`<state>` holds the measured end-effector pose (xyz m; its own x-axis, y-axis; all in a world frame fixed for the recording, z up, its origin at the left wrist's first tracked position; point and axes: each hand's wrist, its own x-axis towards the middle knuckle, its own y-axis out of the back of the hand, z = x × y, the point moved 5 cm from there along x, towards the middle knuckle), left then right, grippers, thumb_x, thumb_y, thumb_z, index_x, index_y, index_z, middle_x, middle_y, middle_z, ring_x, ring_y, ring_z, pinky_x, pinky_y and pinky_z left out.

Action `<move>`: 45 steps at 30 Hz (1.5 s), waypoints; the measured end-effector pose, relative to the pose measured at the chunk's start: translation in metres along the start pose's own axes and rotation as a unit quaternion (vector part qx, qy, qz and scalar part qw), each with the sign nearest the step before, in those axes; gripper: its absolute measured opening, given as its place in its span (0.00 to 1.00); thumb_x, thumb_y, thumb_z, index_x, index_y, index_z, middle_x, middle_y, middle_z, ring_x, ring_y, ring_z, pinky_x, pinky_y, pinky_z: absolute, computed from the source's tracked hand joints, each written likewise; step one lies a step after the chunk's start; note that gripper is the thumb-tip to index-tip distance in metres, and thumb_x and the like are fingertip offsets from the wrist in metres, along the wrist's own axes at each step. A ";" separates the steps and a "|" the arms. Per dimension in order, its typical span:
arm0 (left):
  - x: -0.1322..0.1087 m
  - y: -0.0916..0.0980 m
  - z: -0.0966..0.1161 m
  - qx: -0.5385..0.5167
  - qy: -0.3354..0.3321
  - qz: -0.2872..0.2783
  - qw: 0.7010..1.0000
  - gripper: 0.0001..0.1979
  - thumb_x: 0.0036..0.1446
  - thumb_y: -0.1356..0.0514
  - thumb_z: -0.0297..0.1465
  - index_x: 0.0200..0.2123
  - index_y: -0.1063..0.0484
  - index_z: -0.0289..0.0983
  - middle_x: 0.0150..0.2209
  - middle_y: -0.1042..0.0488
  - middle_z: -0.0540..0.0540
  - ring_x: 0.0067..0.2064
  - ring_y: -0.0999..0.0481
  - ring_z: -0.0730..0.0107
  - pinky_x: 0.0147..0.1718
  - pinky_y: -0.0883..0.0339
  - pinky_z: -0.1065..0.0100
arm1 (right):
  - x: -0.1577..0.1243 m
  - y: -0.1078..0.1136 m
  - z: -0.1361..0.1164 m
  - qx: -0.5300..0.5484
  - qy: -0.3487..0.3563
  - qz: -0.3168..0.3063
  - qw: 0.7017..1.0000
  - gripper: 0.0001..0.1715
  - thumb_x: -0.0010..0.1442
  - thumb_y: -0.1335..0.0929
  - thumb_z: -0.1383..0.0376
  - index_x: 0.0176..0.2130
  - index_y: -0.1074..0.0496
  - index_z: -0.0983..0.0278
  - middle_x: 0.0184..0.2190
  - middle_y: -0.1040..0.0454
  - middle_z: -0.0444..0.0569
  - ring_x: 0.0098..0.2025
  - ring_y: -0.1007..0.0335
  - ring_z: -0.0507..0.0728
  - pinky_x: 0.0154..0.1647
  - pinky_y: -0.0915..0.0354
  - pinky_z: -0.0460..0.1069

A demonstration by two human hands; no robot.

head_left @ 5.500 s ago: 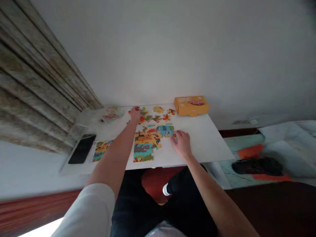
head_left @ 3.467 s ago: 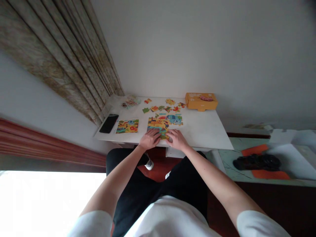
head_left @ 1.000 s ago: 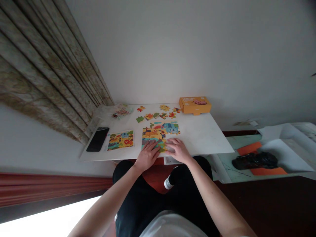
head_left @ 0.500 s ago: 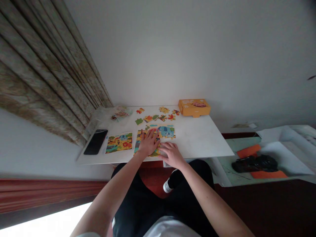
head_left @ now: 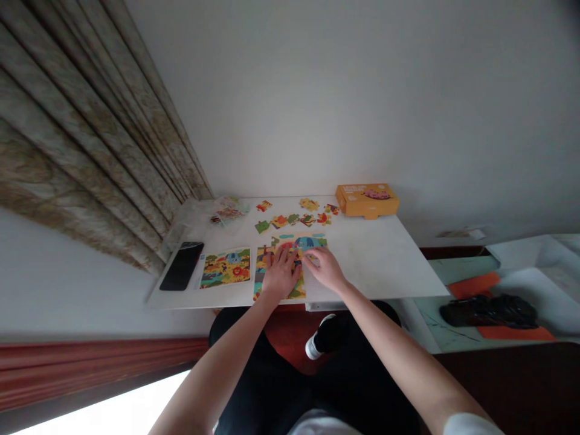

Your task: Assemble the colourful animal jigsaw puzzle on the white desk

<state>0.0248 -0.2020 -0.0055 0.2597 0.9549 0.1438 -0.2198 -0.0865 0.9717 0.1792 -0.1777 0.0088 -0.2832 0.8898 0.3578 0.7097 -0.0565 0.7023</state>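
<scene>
My left hand [head_left: 281,277] lies with spread fingers flat on the partly joined jigsaw puzzle [head_left: 261,284], covering its middle. At the puzzle's right side is my right hand [head_left: 325,267], its fingers bent and the tips together just below the blue elephant section [head_left: 312,242]. Whatever those fingertips may hold is too small to make out. Left of the puzzle lies a picture card [head_left: 225,267] with an elephant and a lion in a colourful scene. Loose jigsaw pieces [head_left: 280,222] are scattered beyond the puzzle.
An orange box [head_left: 367,200] stands at the table's back right. A black phone [head_left: 182,266] lies at the left, with a clear plastic bag [head_left: 229,210] behind it. Curtains [head_left: 113,115] hang on the left. Right of the white table [head_left: 380,260], a dark object [head_left: 489,312] rests on a lower surface.
My right hand has moved away from me, from the puzzle's near right edge up to the elephant section, and its fingers have curled together. My left hand stays flat. The view has shifted slightly.
</scene>
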 end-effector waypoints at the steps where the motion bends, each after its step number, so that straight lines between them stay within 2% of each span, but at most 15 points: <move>1: 0.000 0.001 0.000 -0.007 -0.002 0.007 1.000 0.25 0.73 0.50 0.41 0.68 0.34 0.42 0.71 0.36 0.40 0.73 0.41 0.50 0.70 0.51 0.37 | 0.014 -0.004 0.003 -0.011 -0.007 0.002 1.000 0.09 0.69 0.31 0.61 0.43 0.20 0.58 0.41 0.18 0.51 0.47 0.23 0.61 0.54 0.31 0.56; 5: -0.001 0.001 -0.001 -0.031 -0.008 0.017 0.999 0.23 0.72 0.48 0.39 0.65 0.31 0.42 0.69 0.33 0.38 0.71 0.38 0.48 0.70 0.48 0.38 | 0.063 -0.017 0.018 -0.089 -0.049 0.002 0.995 0.10 0.67 0.31 0.62 0.43 0.19 0.59 0.46 0.18 0.52 0.51 0.25 0.62 0.55 0.33 0.57; 8: -0.002 -0.002 -0.004 -0.039 -0.011 0.025 0.999 0.22 0.71 0.47 0.38 0.64 0.30 0.43 0.69 0.33 0.39 0.71 0.38 0.45 0.69 0.46 0.36 | 0.076 -0.006 0.044 -0.137 -0.087 0.040 0.986 0.12 0.67 0.33 0.63 0.46 0.20 0.60 0.49 0.20 0.54 0.53 0.27 0.64 0.55 0.33 0.58; 13: -0.002 0.001 -0.008 -0.038 -0.019 0.025 0.999 0.19 0.69 0.44 0.38 0.61 0.28 0.44 0.66 0.29 0.39 0.68 0.34 0.46 0.67 0.43 0.37 | 0.050 0.031 0.107 -0.122 -0.136 0.091 0.979 0.14 0.66 0.34 0.61 0.44 0.20 0.63 0.45 0.19 0.57 0.47 0.25 0.64 0.53 0.32 0.58; 16: 0.008 0.007 -0.014 -0.035 -0.040 0.017 0.998 0.16 0.69 0.43 0.39 0.57 0.27 0.44 0.62 0.26 0.40 0.63 0.30 0.48 0.66 0.41 0.41 | 0.029 0.042 0.127 -0.072 -0.132 0.083 0.985 0.16 0.67 0.35 0.58 0.44 0.20 0.63 0.43 0.20 0.57 0.44 0.25 0.62 0.50 0.31 0.56; 19: 0.032 0.012 -0.030 -0.038 -0.040 0.019 0.998 0.16 0.69 0.43 0.37 0.56 0.26 0.43 0.60 0.25 0.41 0.61 0.28 0.51 0.64 0.39 0.46 | 0.020 0.041 0.124 -0.080 -0.103 0.059 0.990 0.17 0.68 0.34 0.56 0.44 0.21 0.63 0.44 0.20 0.56 0.46 0.26 0.62 0.52 0.33 0.56; 23: 0.086 0.022 -0.070 -0.030 0.025 0.030 0.999 0.18 0.67 0.42 0.31 0.58 0.27 0.38 0.62 0.28 0.37 0.64 0.30 0.51 0.64 0.36 0.52 | 0.023 0.034 0.109 -0.150 -0.085 0.028 0.985 0.18 0.71 0.37 0.56 0.47 0.21 0.61 0.48 0.20 0.56 0.52 0.30 0.65 0.53 0.38 0.58; 26: 0.125 0.029 -0.095 -0.026 0.068 0.017 0.997 0.18 0.66 0.43 0.29 0.57 0.26 0.35 0.60 0.27 0.35 0.61 0.28 0.53 0.63 0.35 0.56 | 0.025 0.037 0.109 -0.180 -0.118 0.051 0.975 0.20 0.73 0.40 0.59 0.48 0.22 0.62 0.51 0.21 0.57 0.53 0.32 0.65 0.53 0.42 0.58; 28: 0.141 0.032 -0.100 -0.032 0.079 0.012 0.996 0.17 0.67 0.44 0.28 0.57 0.26 0.33 0.59 0.26 0.35 0.61 0.27 0.54 0.62 0.34 0.57 | 0.024 0.041 0.114 -0.189 -0.161 0.085 0.965 0.21 0.72 0.42 0.62 0.48 0.22 0.63 0.51 0.21 0.58 0.52 0.32 0.65 0.53 0.43 0.59; 30: 0.145 0.031 -0.092 -0.037 0.062 0.005 0.997 0.16 0.68 0.45 0.28 0.56 0.26 0.33 0.58 0.25 0.35 0.60 0.27 0.55 0.61 0.33 0.57 | 0.023 0.043 0.119 -0.192 -0.192 0.108 0.956 0.20 0.71 0.42 0.63 0.48 0.23 0.63 0.51 0.22 0.59 0.52 0.33 0.66 0.53 0.43 0.59; 32: 0.138 0.025 -0.068 -0.040 0.002 -0.004 0.999 0.16 0.69 0.46 0.29 0.55 0.25 0.35 0.57 0.25 0.37 0.60 0.26 0.56 0.61 0.33 0.58 | 0.022 0.042 0.121 -0.191 -0.195 0.109 0.956 0.19 0.69 0.41 0.63 0.47 0.23 0.64 0.51 0.22 0.60 0.52 0.33 0.67 0.53 0.44 0.60; 35: 0.110 0.008 -0.017 -0.055 -0.148 -0.029 0.987 0.17 0.70 0.45 0.32 0.58 0.25 0.40 0.59 0.24 0.40 0.61 0.26 0.59 0.64 0.35 0.58 | 0.023 0.041 0.121 -0.190 -0.186 0.106 0.958 0.18 0.68 0.40 0.63 0.47 0.23 0.63 0.51 0.23 0.61 0.53 0.34 0.67 0.54 0.45 0.60; 37: 0.088 -0.004 0.011 -0.056 -0.207 -0.039 0.976 0.19 0.71 0.46 0.36 0.61 0.26 0.42 0.62 0.26 0.42 0.64 0.29 0.58 0.67 0.39 0.53 | 0.023 0.041 0.120 -0.190 -0.188 0.109 0.957 0.18 0.68 0.39 0.62 0.47 0.23 0.63 0.51 0.23 0.60 0.53 0.34 0.67 0.54 0.45 0.60; 40: 0.068 -0.016 0.032 -0.046 -0.210 -0.052 0.975 0.22 0.73 0.47 0.41 0.65 0.30 0.46 0.68 0.32 0.43 0.69 0.34 0.55 0.70 0.45 0.46 | 0.023 0.041 0.119 -0.195 -0.186 0.109 0.957 0.18 0.68 0.39 0.61 0.47 0.23 0.63 0.50 0.22 0.59 0.52 0.34 0.67 0.54 0.45 0.60; 45: 0.062 -0.022 0.036 -0.049 -0.190 -0.050 0.979 0.22 0.73 0.48 0.42 0.66 0.31 0.47 0.70 0.33 0.45 0.71 0.37 0.53 0.70 0.47 0.41 | 0.023 0.042 0.117 -0.195 -0.177 0.110 0.958 0.17 0.68 0.38 0.61 0.47 0.23 0.63 0.50 0.23 0.59 0.52 0.34 0.66 0.53 0.44 0.59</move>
<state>0.0801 -0.1515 -0.0115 0.6119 0.7810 0.1254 -0.2591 0.0481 0.9646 0.2781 -0.1070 -0.0254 0.1324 0.9308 0.3409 0.4115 -0.3644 0.8354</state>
